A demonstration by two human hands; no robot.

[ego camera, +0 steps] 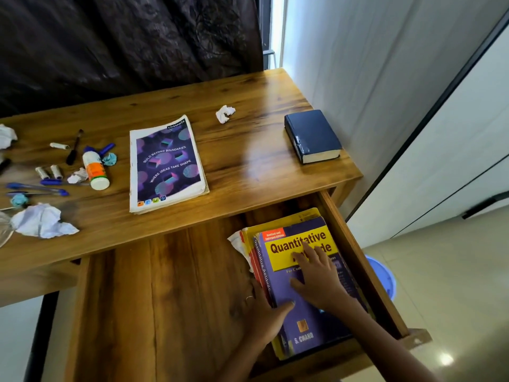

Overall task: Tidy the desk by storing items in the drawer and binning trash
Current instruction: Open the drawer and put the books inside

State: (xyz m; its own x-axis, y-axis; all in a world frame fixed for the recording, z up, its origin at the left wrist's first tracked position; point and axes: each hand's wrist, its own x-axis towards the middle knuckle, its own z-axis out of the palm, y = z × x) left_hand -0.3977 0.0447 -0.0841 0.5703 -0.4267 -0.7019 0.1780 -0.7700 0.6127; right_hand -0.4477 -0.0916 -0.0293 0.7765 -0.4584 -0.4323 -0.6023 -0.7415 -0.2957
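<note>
The wooden drawer stands pulled out under the desk. At its right side lies a stack of books topped by a purple and yellow Quantitative Aptitude book. My right hand lies flat on its cover, fingers straight. My left hand holds the stack's left edge, thumb on the cover. On the desk lie a purple notebook, a dark blue book and a crumpled white paper.
At the desk's left are a glue bottle, blue pens, a brush, small rolls and crumpled paper balls. A blue bin stands on the floor right of the drawer. A white wall runs along the right.
</note>
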